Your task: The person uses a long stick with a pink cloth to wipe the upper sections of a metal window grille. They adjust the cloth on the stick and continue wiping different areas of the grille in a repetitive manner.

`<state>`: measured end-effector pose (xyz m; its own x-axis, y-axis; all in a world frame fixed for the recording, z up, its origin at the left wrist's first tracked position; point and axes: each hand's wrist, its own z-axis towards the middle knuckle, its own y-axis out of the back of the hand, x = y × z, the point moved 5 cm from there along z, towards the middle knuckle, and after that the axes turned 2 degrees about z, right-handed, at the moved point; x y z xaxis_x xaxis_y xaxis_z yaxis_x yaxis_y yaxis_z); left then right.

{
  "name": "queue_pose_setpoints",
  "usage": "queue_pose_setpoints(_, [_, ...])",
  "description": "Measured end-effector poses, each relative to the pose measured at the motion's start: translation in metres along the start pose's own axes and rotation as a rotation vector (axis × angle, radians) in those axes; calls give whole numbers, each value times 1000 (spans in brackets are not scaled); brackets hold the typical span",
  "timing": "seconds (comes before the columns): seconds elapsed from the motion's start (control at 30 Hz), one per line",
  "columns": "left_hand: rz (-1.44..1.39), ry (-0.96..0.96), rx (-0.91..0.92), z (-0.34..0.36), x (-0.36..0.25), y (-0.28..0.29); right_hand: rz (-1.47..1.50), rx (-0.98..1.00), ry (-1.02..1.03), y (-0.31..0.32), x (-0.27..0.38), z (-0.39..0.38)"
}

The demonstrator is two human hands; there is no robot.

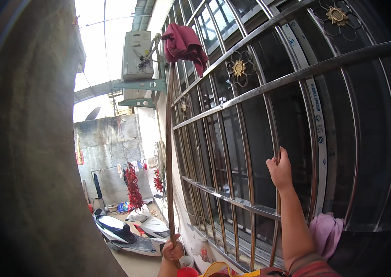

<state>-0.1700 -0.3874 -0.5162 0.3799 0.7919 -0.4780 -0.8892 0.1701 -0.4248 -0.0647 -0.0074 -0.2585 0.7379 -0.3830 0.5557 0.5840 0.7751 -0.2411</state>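
My left hand (173,249), low in the middle of the view, is closed around a long brown pole (169,152) that stands nearly upright. At the pole's upper end hangs a bunched maroon cloth (184,44), close to the upper bars of a metal window grille (246,94). Raised to the right, my right hand (280,171) is wrapped round one of the grille's upright bars. Below that hand, a pink cloth (327,233) is draped over the lower part of the grille, beside my right forearm.
A concrete wall (24,138) rises close on the left. Ahead stand a white and black scooter (126,235) and hanging strings of red chillies (133,187). An air conditioner unit (135,55) sits on green brackets above. A red bucket (187,272) stands near my left hand.
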Motion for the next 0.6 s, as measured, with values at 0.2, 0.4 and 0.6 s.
queue_pose_setpoints(0.2, [388, -65, -240, -1, -31, -14, 13, 10, 12, -1, 0, 0])
queue_pose_setpoints(0.4, [565, -87, -385, 24, -52, -25, -17, 14, 24, 0, 0, 0])
queue_pose_setpoints(0.6, [618, -92, -466, 40, -39, -14, -47, -7, 22, 1, -2, 0])
